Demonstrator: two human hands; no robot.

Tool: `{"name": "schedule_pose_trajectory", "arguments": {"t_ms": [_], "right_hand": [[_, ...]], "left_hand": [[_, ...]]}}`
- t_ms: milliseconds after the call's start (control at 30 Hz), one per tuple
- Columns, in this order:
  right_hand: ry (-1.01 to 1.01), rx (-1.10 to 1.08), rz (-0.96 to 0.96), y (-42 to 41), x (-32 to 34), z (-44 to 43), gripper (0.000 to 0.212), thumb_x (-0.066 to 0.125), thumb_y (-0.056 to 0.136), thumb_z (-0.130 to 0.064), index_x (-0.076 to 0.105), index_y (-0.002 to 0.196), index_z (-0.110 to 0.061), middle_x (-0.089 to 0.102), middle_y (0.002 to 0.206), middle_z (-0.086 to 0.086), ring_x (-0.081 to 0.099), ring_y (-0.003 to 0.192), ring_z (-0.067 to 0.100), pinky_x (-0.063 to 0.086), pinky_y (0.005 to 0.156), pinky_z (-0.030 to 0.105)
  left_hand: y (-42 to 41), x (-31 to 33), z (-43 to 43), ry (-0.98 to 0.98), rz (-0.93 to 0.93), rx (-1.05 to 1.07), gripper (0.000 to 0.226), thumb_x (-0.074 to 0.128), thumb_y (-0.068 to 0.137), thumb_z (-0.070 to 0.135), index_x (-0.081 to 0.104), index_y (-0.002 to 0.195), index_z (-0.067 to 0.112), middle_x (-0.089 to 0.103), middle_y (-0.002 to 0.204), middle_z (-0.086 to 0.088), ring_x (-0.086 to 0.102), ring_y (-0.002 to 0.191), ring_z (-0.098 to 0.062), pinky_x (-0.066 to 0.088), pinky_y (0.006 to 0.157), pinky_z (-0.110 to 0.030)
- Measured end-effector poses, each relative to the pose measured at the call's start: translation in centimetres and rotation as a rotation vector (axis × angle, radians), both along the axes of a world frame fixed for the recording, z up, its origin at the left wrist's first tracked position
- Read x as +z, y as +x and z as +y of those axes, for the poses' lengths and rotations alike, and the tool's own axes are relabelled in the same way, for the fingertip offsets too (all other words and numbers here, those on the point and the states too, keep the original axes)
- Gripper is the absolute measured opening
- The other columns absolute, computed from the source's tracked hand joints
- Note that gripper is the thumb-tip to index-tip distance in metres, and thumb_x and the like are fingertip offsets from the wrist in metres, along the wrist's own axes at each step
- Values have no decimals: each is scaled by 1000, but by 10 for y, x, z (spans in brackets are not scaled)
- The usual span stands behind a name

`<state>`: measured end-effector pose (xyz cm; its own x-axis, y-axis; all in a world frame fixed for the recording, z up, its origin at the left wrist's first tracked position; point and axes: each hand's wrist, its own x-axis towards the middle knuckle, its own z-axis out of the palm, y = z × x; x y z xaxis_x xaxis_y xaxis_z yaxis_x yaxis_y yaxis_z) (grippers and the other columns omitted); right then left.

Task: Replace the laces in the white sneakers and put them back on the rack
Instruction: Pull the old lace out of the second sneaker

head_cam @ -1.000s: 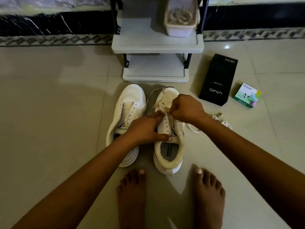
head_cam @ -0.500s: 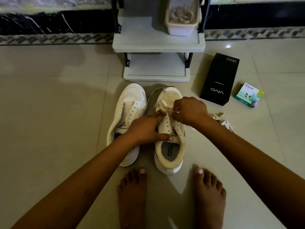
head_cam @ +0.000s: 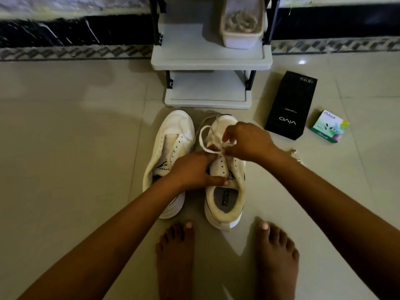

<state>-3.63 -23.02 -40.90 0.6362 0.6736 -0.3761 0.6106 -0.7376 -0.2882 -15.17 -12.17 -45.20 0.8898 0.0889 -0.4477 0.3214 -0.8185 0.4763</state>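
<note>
Two white sneakers stand side by side on the tiled floor, toes toward the rack. The left sneaker (head_cam: 171, 146) has bare eyelets and no lace. My left hand (head_cam: 194, 169) grips the tongue and eyelet area of the right sneaker (head_cam: 225, 198), thumb across its collar. My right hand (head_cam: 246, 141) pinches a white lace (head_cam: 204, 137) that loops over the toe of that sneaker. The grey two-tier rack (head_cam: 211, 59) stands just beyond the shoes.
A white tub (head_cam: 240, 37) sits on the rack's upper shelf. A black vivo box (head_cam: 290, 107) and a small green-white box (head_cam: 329, 126) lie on the floor to the right. Another lace (head_cam: 296, 156) lies behind my right wrist. My bare feet (head_cam: 225, 260) stand near the heels.
My right hand has drawn the lace out, and a loop now shows over the right sneaker's toe. My left hand keeps its hold on the same sneaker.
</note>
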Motion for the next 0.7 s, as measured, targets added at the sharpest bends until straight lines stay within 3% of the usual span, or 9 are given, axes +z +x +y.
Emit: {"name": "schedule_pose_trajectory", "arguments": {"t_ms": [67,133,333,367,467,533,633,700], "right_hand": [[-100,-30,-45,-7,-13,-3,30,63,85,-36,64,111,-21,60,112,2,56,102,20,43,77,30],[-74,-132,-5,-11,-17,-4,28,62,84,-34,67,109,-20,62,110,3,58,100,21,43,74,30],[-115,-37,-147,-13,-15,4,24,60,86,-29,64,102,-12,51,86,1,51,82,16,42,70,27],[-61,-86,-35,-10,-12,4,22,61,86,-26,65,100,-10,53,86,2,52,82,16,43,70,26],[324,-349,585,1,17,0,6,62,87,-13,67,87,-10,64,90,4,58,86,13,44,71,20],[503,-413,706,4,29,-3,8,61,88,-10,65,82,-13,62,85,-2,55,82,5,41,69,15],[453,-346,537,3,18,-1,6,65,86,-16,62,91,-15,59,86,-5,55,81,6,46,74,20],[145,-159,247,2,-1,-2,27,67,84,-28,57,108,-18,57,103,-1,55,95,15,44,78,27]], "left_hand": [[0,-1,0,-8,-2,-1,82,65,72,65,34,141,33,49,140,3,50,122,-19,45,95,-35],[0,0,1,-10,2,-15,82,64,73,64,32,142,33,45,144,4,47,126,-19,43,97,-34],[0,3,0,3,-8,-22,87,64,74,63,26,146,31,37,149,4,42,131,-18,39,98,-32],[0,3,0,7,-4,-26,89,64,74,63,24,147,30,34,151,5,40,132,-18,38,99,-31],[1,5,1,23,24,-44,94,63,76,62,16,150,27,21,157,5,32,138,-18,36,105,-33],[1,8,0,35,44,-50,96,62,77,61,12,151,26,15,158,4,27,141,-18,33,108,-33],[1,8,-1,19,27,-41,94,63,76,61,15,150,28,22,156,4,34,137,-19,38,104,-34],[1,5,-1,2,-5,-28,90,65,74,62,23,147,32,35,150,4,43,130,-20,42,98,-34]]}}
